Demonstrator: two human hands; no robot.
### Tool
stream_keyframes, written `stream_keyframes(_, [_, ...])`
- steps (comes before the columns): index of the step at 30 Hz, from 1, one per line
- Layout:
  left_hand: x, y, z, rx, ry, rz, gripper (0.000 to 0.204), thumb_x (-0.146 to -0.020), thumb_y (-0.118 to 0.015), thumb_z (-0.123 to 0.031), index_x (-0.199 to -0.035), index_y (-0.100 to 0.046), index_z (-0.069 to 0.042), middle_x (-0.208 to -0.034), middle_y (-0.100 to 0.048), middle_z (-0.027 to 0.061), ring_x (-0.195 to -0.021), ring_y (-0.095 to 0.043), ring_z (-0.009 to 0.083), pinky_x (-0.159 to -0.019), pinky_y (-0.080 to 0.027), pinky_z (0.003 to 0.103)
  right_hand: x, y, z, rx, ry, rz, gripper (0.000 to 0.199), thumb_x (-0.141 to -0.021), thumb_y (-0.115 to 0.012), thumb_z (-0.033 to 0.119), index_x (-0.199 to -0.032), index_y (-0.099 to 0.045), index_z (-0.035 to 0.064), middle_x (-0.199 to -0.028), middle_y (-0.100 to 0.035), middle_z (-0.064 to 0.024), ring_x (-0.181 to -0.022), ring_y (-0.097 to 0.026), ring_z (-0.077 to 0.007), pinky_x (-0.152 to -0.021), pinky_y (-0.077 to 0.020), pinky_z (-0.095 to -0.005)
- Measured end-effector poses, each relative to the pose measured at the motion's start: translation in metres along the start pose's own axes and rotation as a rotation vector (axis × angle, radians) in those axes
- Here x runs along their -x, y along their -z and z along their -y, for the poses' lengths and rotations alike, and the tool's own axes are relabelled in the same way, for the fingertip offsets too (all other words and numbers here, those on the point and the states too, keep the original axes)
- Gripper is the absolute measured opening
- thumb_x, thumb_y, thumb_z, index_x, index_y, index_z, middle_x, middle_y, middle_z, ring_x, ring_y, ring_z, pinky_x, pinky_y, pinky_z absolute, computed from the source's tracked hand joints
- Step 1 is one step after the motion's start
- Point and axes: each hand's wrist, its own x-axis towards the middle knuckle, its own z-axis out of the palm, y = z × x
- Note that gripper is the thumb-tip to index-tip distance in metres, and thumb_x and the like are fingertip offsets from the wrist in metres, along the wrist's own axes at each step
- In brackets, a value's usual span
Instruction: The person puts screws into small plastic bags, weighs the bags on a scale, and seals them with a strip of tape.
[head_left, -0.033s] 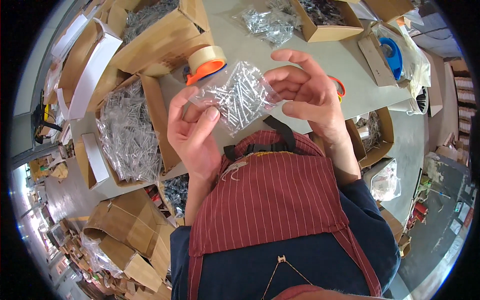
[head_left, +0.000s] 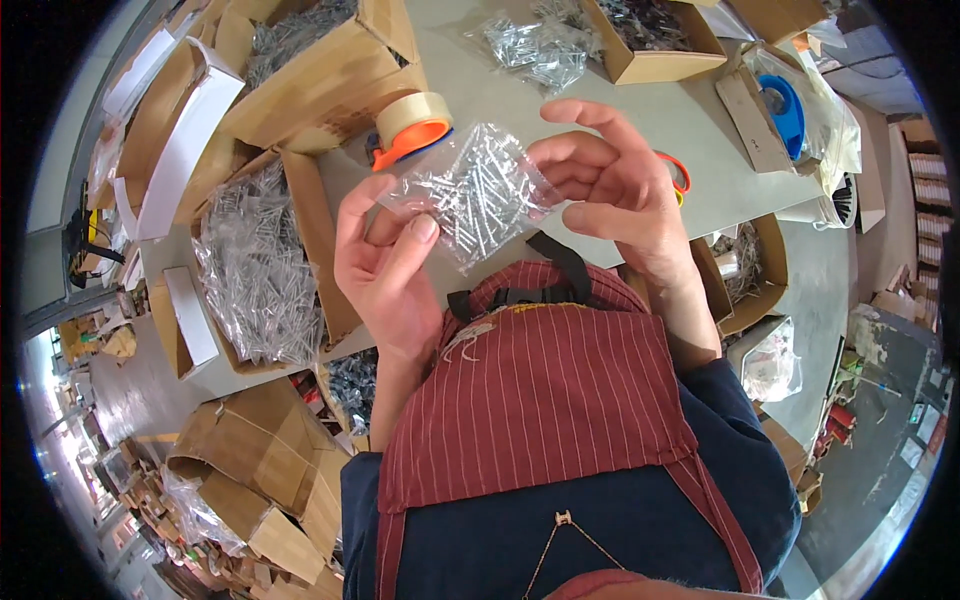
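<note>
A small clear plastic bag of silvery screws (head_left: pixel 480 195) is held up over the table in front of my apron. My left hand (head_left: pixel 388 275) pinches its left edge between thumb and fingers. At the bag's other side is my right hand (head_left: pixel 632 195), with the index finger raised and the thumb well apart from the fingers. Its lower fingers curl behind the bag's right edge and seem to touch it. Just beyond the bag stands an orange tape dispenser (head_left: pixel 430 130) with a wide roll of tape.
An open carton (head_left: pixel 318 250) full of bagged screws stands at my left, with another carton (head_left: pixel 300 105) behind it. More screw bags (head_left: pixel 540 55) lie at the far side. A red and yellow handle (head_left: pixel 683 172) shows beside my right wrist. A blue tape dispenser (head_left: pixel 786 115) sits far right.
</note>
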Motion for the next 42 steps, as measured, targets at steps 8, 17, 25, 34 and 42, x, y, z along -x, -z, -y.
stream_keyframes(8, [0.000, -0.009, -0.004, 0.080, 0.030, -0.049, 0.047, -0.083, -0.064, 0.011, -0.127, -0.052, 0.002, -0.100, -0.069, 0.0131, -0.094, -0.065, 0.0161, -0.084, -0.050, 0.027, 0.001, -0.001, -0.001, 0.009, -0.013, 0.017, 0.067, -0.079, -0.060, -0.014, -0.141, -0.039, 0.0031, -0.117, -0.062, -0.0152, -0.099, -0.065, -0.0191, -0.088, -0.0540, -0.0316])
stream_keyframes(17, [-0.008, -0.012, -0.003, 0.088, 0.197, -0.032, 0.047, -0.088, -0.064, 0.000, -0.132, -0.047, 0.002, -0.112, -0.066, 0.0169, -0.102, -0.065, 0.0193, -0.088, -0.052, 0.031, -0.002, -0.002, -0.005, -0.091, -0.053, -0.003, 0.065, -0.081, -0.065, -0.013, -0.139, -0.041, 0.0015, -0.107, -0.061, -0.0110, -0.089, -0.065, -0.0168, -0.076, -0.0541, -0.0280])
stream_keyframes(25, [-0.011, -0.016, 0.008, 0.030, 0.352, 0.140, 0.073, -0.085, -0.073, -0.014, -0.142, -0.033, 0.006, -0.126, -0.059, 0.0173, -0.109, -0.062, 0.0207, -0.093, -0.049, 0.033, -0.003, -0.015, -0.008, -0.219, -0.018, -0.018, 0.066, -0.082, -0.063, -0.013, -0.140, -0.036, 0.0022, -0.105, -0.059, -0.0103, -0.093, -0.063, -0.0182, -0.078, -0.0549, -0.0307])
stream_keyframes(34, [-0.014, -0.024, -0.005, -0.110, 0.244, 0.108, 0.062, -0.082, -0.065, -0.007, -0.137, -0.041, 0.006, -0.117, -0.061, 0.0146, -0.102, -0.065, 0.0229, -0.091, -0.051, 0.037, -0.003, -0.019, -0.011, -0.174, -0.065, 0.017, 0.064, -0.086, -0.062, -0.010, -0.141, -0.032, 0.0015, -0.109, -0.059, -0.0173, -0.097, -0.064, -0.0223, -0.083, -0.0575, -0.0362])
stream_keyframes(42, [-0.013, -0.018, 0.001, -0.001, 0.223, 0.053, 0.060, -0.075, -0.072, 0.004, -0.131, -0.050, 0.002, -0.116, -0.061, 0.0100, -0.105, -0.061, 0.0186, -0.089, -0.049, 0.032, 0.000, -0.018, -0.010, -0.123, -0.101, 0.030, 0.059, -0.086, -0.061, -0.009, -0.138, -0.037, 0.0011, -0.108, -0.061, -0.0170, -0.095, -0.065, -0.0217, -0.083, -0.0574, -0.0351])
